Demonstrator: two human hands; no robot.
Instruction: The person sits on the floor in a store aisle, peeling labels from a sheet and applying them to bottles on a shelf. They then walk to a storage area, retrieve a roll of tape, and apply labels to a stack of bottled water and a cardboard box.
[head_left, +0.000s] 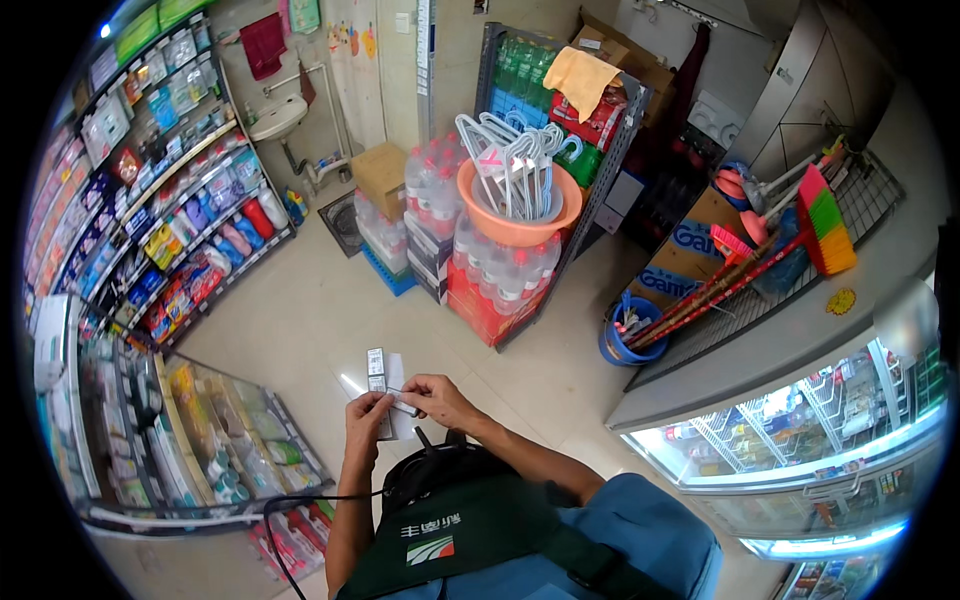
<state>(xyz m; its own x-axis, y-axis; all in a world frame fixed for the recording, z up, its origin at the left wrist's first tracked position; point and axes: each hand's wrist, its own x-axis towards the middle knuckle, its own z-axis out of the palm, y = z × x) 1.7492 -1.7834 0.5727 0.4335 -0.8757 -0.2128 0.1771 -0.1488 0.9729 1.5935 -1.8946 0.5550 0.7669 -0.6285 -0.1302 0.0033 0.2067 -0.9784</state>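
My left hand (364, 426) pinches a strip of printed white labels (376, 363), which stands up beyond my fingertips. Behind the strip shows a plain white sheet of paper (395, 367), its lower end visible beneath my fingers. A small light slip with a dark edge (403, 407) spans the gap between both hands. The thumb and fingers of my right hand (442, 403) grip its right end. Both hands are close together in front of my chest, above the tiled floor (300, 315). The writing on the labels is too small to read.
Shelves of packaged goods (187, 187) line the left. Ahead stand bottle packs (502, 262) and an orange basin (517, 225) of hangers. At right are a blue bucket (615, 349), a broom (821, 225) and a lit drinks cooler (780, 420). A black cable (322, 497) crosses my left forearm.
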